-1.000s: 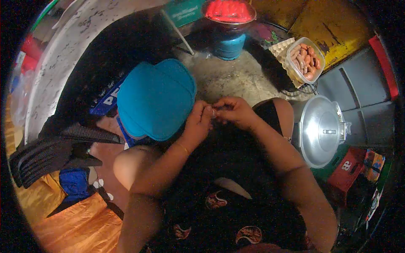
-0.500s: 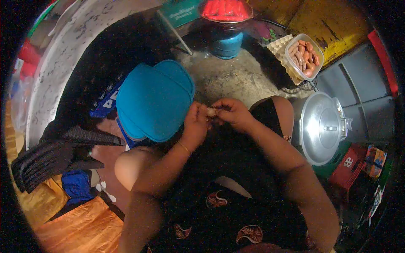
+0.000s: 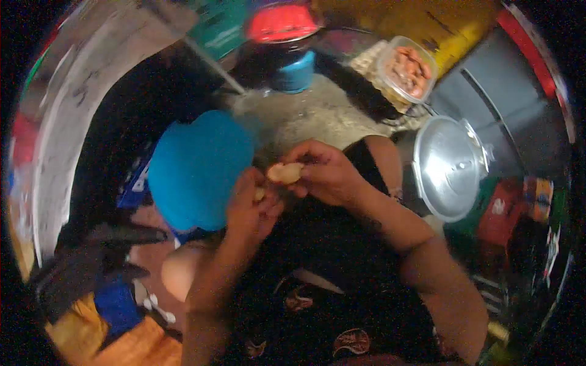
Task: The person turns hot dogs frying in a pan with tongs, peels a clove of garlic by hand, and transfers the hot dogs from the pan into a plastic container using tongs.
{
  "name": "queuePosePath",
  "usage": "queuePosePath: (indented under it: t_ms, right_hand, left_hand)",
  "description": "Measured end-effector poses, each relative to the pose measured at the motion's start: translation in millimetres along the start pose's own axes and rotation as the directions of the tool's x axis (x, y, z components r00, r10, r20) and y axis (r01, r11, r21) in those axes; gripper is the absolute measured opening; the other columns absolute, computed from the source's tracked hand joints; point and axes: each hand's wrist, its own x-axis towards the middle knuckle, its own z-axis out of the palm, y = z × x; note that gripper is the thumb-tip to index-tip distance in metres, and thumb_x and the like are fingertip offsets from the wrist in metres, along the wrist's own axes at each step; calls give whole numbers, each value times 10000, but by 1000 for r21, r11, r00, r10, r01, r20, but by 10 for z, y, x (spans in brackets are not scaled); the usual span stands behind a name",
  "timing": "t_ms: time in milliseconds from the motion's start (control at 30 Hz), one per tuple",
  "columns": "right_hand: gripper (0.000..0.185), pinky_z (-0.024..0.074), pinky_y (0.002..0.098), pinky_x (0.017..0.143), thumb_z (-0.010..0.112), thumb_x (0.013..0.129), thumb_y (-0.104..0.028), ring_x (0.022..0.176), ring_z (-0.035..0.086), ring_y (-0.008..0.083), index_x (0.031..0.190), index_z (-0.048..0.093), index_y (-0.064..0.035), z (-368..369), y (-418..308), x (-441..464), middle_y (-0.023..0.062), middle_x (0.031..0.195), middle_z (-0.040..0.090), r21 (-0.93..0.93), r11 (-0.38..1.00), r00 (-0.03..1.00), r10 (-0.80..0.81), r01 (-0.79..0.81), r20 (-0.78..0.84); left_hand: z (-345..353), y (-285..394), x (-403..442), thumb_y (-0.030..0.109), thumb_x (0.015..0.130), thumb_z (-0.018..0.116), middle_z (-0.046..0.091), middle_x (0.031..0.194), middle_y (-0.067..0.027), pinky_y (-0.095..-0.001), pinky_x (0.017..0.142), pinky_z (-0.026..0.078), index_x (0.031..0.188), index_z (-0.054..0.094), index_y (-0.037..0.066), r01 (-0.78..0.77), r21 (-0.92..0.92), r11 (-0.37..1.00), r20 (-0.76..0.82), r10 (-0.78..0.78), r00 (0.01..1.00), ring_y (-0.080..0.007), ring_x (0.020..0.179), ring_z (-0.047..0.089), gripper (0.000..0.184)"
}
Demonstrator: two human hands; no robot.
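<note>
In front of my body, my right hand (image 3: 329, 174) pinches a pale, thin, irregular piece with a reddish edge (image 3: 285, 173) between thumb and fingers. What the piece is, I cannot make out. Close beside it on the left, my left hand (image 3: 251, 204) is curled, with a small pale-yellow bit (image 3: 260, 194) showing among its fingers. The two hands are nearly touching. Left of them, partly behind my left hand, is a turquoise rounded, flat-looking item (image 3: 198, 171). The view is blurred by motion.
A clear tub of brownish-orange sausage-like pieces (image 3: 408, 70) sits on an egg tray at the upper right. Below it stands a lidded silver pot (image 3: 448, 171). Red items (image 3: 282, 23) lie in a dish above a blue tank (image 3: 293, 73). Orange cloth (image 3: 146, 344) lies lower left.
My hands have moved apart a little, and the pale piece now shows larger in my right hand. My head view has shifted and tilted, so the surroundings sit further left.
</note>
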Motion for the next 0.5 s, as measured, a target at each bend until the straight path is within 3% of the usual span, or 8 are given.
queuePosePath:
  t_ms: [33, 133, 300, 333, 400, 433, 467, 500]
  right_hand:
    - [316, 513, 294, 667, 662, 925, -146, 857, 642, 174, 1195, 563, -13, 74, -83, -48, 110, 1060, 652, -59, 998, 1000, -17, 16, -6]
    - [290, 517, 296, 662, 661, 932, -148, 858, 642, 163, 1176, 566, -24, 232, -225, -123, 109, 1065, 644, -255, 966, 998, -59, 51, -27]
    - [222, 514, 341, 728, 636, 914, -87, 888, 615, 214, 1126, 577, -57, 278, 57, -42, 110, 1059, 615, -626, 771, 982, -183, 118, -42]
    - [222, 510, 358, 755, 632, 902, -71, 911, 606, 237, 1116, 579, -60, 246, 155, -22, 114, 1054, 607, -723, 668, 964, -265, 176, -10]
    - [243, 496, 401, 820, 630, 863, -45, 973, 584, 294, 1100, 580, -58, 140, 257, -16, 129, 1042, 587, -894, 235, 846, -478, 383, 237]
    - [296, 462, 450, 887, 639, 793, -32, 1044, 536, 360, 1082, 582, -54, 122, 229, -60, 160, 1058, 560, -872, 367, 911, -370, 323, 182]
    - [303, 463, 457, 881, 645, 786, -36, 1035, 539, 364, 1082, 585, -60, 122, 211, -85, 161, 1053, 558, -889, 325, 909, -366, 324, 198]
    - [311, 464, 465, 874, 651, 779, -40, 1026, 543, 369, 1082, 588, -66, 135, 202, -94, 161, 1048, 556, -902, 282, 907, -362, 326, 214]
  left_hand:
    - [37, 168, -97, 190, 972, 519, 559, 891, -77, -314, 647, 467, 1115, 488, 62, -108, 310, 944, 37, 101, 994, -198, 712, 546, 194]
    - [224, 407, -203, 308, 993, 510, 538, 826, -48, -276, 543, 417, 1100, 493, 67, -233, 616, 753, 88, 228, 970, -147, 625, 499, 264]
    - [211, 139, -156, 411, 1024, 483, 549, 821, -30, -244, 474, 402, 1072, 498, 92, -105, -5, 994, 16, 105, 994, -98, 572, 480, 323]
    - [125, 41, -114, 405, 1027, 480, 556, 839, -34, -249, 485, 411, 1078, 494, 95, -78, 32, 996, 42, 77, 996, -100, 591, 493, 314]
    - [75, -91, -50, 389, 1032, 473, 558, 857, -34, -256, 509, 427, 1083, 491, 101, -11, 58, 998, 28, 10, 1000, -102, 632, 513, 293]
    - [94, -121, -31, 379, 1034, 470, 554, 858, -30, -258, 522, 433, 1082, 491, 103, 29, 44, 999, -11, -29, 1000, -103, 653, 521, 281]
    - [101, -155, -20, 368, 1036, 468, 550, 858, -26, -261, 535, 439, 1081, 491, 105, 69, 31, 997, -51, -68, 996, -104, 674, 529, 269]
    - [86, -203, -13, 359, 1037, 467, 551, 864, -27, -262, 545, 442, 1077, 493, 104, -32, 228, 973, -41, 42, 998, -105, 688, 532, 260]
